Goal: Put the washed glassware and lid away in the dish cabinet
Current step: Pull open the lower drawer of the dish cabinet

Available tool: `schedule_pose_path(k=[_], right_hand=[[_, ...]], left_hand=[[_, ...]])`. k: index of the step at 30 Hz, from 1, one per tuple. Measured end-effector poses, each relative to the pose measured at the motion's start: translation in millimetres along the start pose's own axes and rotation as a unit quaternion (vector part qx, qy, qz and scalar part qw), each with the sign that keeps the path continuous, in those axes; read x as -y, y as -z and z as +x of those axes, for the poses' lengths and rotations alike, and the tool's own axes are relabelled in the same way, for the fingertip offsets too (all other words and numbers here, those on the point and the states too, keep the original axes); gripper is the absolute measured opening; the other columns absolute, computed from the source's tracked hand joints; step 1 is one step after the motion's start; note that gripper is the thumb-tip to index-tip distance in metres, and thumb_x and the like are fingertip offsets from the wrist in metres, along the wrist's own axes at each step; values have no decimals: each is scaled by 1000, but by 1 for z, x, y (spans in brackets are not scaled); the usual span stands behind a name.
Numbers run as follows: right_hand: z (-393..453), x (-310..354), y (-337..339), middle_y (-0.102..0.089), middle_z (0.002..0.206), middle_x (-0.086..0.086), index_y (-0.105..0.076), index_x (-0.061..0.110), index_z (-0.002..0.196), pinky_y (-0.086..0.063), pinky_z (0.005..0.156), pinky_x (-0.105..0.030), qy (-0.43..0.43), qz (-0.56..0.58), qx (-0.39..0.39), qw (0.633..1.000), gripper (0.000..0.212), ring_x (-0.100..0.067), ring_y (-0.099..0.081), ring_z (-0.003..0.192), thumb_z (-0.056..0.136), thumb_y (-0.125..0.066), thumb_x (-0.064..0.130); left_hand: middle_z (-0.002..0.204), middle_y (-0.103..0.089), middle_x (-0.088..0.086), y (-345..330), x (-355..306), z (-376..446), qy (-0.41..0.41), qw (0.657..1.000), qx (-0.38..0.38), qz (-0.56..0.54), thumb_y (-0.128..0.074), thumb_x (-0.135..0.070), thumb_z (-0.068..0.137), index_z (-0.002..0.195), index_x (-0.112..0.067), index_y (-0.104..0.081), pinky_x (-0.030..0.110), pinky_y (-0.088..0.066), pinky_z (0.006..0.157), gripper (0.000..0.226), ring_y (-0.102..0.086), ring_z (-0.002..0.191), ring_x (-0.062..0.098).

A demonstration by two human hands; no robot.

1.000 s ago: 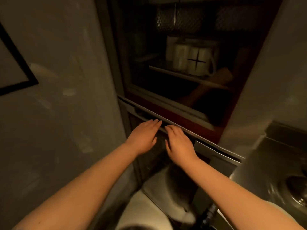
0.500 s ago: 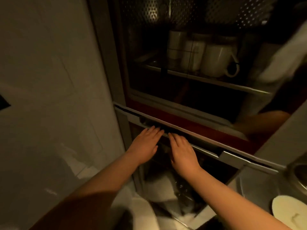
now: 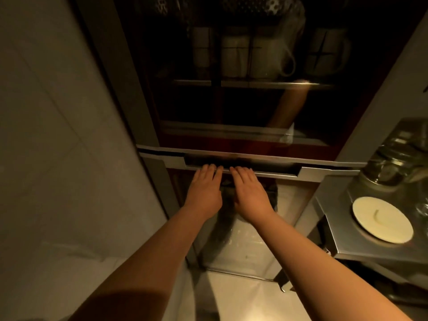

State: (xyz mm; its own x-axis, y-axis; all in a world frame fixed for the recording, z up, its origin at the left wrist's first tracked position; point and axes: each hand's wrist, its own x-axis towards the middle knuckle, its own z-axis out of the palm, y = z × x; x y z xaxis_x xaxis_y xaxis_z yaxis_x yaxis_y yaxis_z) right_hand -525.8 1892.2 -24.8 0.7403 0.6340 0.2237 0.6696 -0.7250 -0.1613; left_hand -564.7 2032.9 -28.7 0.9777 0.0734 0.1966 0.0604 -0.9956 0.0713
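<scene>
The dish cabinet has a dark glass upper door and a lower door with a long recessed metal handle. My left hand and my right hand lie side by side on that handle, palms down, fingertips hooked into the recess and hidden there. Clear glassware stands on the steel counter to the right. A round white lid lies flat in front of it. Neither hand touches the glassware or lid.
Several white mugs sit on a shelf behind the upper glass door. A pale tiled wall runs close along the left. The counter's corner juts out at my right forearm. Light floor shows below the cabinet.
Both hands have stayed on the handle. The view has swung round to face the cabinet squarely, bringing the counter with the lid and glassware into sight on the right.
</scene>
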Motion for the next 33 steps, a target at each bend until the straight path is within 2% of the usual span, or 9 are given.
schedule_pose_path(k=[6,11,15,18,20,23,27,30,33], right_hand=[[-3,2,3,-20,154,-12,-16,10,148,9,109,-28,-4,8,-20,1000,76,-27,-12,143,86,-59,17],[-2,-3,3,-18,155,-12,-14,10,149,5,113,-29,13,3,-18,1000,74,-27,-11,143,88,-56,13],[-22,-3,1,-22,154,-14,-19,8,147,8,112,-29,36,25,-30,999,72,-28,-14,143,86,-57,12],[-47,-7,0,-29,151,-15,-25,8,146,5,114,-31,73,48,-40,995,68,-28,-19,142,86,-55,9],[-62,-12,2,-32,150,-13,-28,10,145,1,114,-31,93,56,-45,993,63,-25,-22,141,88,-54,10],[-85,-17,6,-32,150,-7,-30,16,145,-4,114,-29,101,62,-47,992,55,-21,-23,141,93,-50,21],[-112,-10,18,-34,148,-6,-34,16,141,-27,108,-31,52,123,-101,986,50,-19,-30,136,94,-48,27],[-122,-5,31,-28,152,-8,-25,14,146,-19,112,-34,23,102,-140,985,59,-18,-18,141,93,-51,25],[-131,-6,40,-24,154,-6,-24,15,147,-14,115,-34,-7,58,-112,992,57,-15,-9,142,95,-46,28]], left_hand=[[155,-15,10,1,0,0,1,1000,11,15,-45,-25,92,148,-17,-8,41,-5,118,67,-8,143,26],[155,-18,10,6,-7,-1,16,999,21,30,-45,-26,91,148,-17,-10,42,-3,117,67,-10,143,26],[153,-21,9,13,-16,-28,24,999,24,24,-47,-29,91,147,-17,-12,43,-8,118,67,-13,143,26],[153,-22,8,19,-28,-58,22,998,21,48,-44,-34,93,148,-17,-9,43,-5,118,67,-15,142,25],[152,-23,8,27,-37,-75,4,998,25,62,-40,-37,95,148,-16,-8,42,0,117,66,-18,140,25],[155,-17,5,43,-43,-95,-39,998,33,44,-37,-38,97,149,-17,-10,35,7,114,62,-13,142,20],[158,4,1,59,-49,-110,-149,985,30,81,-30,-38,99,149,-21,-4,33,13,112,59,5,144,17],[157,8,-1,69,-61,-107,-177,981,53,56,-27,-40,99,148,-19,2,31,13,113,61,12,143,12],[158,4,-2,79,-73,-101,-205,974,96,6,-26,-41,99,148,-19,1,26,8,112,59,8,142,9]])
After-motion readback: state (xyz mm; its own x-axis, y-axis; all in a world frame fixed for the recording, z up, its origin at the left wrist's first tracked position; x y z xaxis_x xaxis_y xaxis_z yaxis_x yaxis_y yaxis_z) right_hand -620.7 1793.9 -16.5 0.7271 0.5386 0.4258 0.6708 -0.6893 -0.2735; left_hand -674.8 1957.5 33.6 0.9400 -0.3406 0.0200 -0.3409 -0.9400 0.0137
